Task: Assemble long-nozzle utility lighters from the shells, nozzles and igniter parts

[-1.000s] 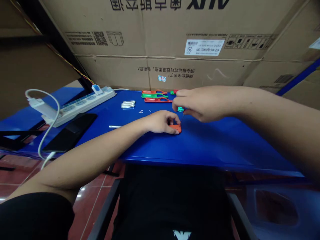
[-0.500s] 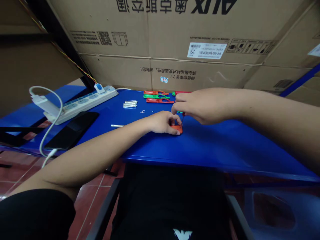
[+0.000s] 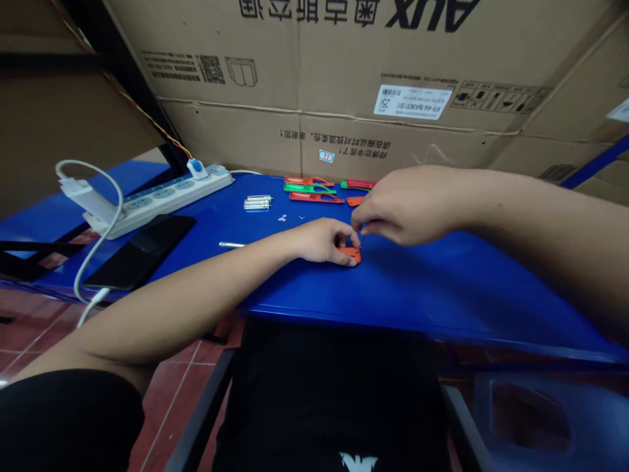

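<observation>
Well left of the orange piece (image 3: 352, 253), a power strip (image 3: 170, 195) is lying on the tabletop (image 3: 417, 275) behind a black phone (image 3: 140, 252); nearer the piece, a slim metal rod (image 3: 230, 245) is resting. Behind it to the left, handled plastic parts (image 3: 302, 196) are lying in a row. The left hand (image 3: 324, 242) is pinching the orange piece, hardly shifting. Beyond it, an orange strip (image 3: 354, 201) is now showing as the right hand (image 3: 388, 206) is edging rightward, gripping a thin tool (image 3: 362, 242) that is reaching the piece's right end; the work seems to be staying on that spot.
</observation>
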### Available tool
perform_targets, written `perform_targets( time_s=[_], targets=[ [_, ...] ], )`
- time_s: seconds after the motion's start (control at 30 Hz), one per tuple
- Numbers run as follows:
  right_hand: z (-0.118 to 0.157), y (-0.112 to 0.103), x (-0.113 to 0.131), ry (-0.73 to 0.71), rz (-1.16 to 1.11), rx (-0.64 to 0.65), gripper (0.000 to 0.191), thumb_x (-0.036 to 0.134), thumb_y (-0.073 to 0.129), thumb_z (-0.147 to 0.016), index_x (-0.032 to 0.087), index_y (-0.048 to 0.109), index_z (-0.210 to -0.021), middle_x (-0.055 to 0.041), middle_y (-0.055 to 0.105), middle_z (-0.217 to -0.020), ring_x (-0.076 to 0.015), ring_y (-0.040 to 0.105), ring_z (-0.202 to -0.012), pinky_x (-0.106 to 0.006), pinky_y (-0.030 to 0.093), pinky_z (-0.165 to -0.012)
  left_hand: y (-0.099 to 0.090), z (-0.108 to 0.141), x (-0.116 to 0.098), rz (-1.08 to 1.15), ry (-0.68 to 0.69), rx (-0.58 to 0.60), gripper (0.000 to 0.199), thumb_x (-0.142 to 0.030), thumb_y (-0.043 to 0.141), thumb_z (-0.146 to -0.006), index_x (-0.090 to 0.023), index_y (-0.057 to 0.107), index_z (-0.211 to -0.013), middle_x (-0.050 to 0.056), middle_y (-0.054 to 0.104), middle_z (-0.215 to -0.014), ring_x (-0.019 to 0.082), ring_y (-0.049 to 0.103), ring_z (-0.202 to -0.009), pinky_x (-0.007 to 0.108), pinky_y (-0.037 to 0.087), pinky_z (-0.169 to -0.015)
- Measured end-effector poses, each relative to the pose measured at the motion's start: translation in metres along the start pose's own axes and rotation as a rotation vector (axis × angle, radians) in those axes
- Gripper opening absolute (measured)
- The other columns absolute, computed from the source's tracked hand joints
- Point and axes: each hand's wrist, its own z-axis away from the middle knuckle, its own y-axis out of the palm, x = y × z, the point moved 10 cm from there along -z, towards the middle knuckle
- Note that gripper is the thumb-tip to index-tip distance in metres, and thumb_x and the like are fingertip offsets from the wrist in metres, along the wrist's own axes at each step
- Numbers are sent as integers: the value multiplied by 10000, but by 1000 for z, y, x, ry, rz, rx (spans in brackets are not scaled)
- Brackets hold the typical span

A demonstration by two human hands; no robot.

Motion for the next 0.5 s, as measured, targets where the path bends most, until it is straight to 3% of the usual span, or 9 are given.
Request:
perform_targets(
  time_s=[0.13,0.23,0.33,0.5],
  targets=[
    [2,1,-16,121,-44,9,366,465,481,-953,198,630,-1154,-84,674,-812,-191,512,-625,-330,272,-587,1,-1,1,12,9,-8,337,-358,782,-752,-190,702,-1032,-17,664,-790,113,570,-676,244,382,-637],
    [3,9,-15,35,-124,67,255,379,572,-905,222,623,-1098,-53,661,-821,-177,510,-645,-316,280,-594,1,-1,3,21,13,-10,340,-364,782,-756,-192,701,-1038,-11,677,-808,113,572,-673,251,387,-644],
    [2,6,-14,-47,-155,27,108,256,551,-896,226,624,-970,-28,626,-781,-164,495,-656,-307,280,-593,2,-1,2,30,14,-9,347,-366,786,-753,-192,701,-1041,-11,679,-803,117,577,-678,257,393,-654],
    [3,8,-12,-131,-225,30,83,228,550,-868,215,612,-921,-19,641,-831,-152,502,-675,-300,305,-604,1,0,0,42,7,-3,346,-367,780,-757,-191,700,-1044,-13,678,-800,116,573,-672,255,393,-651]
  ],
)
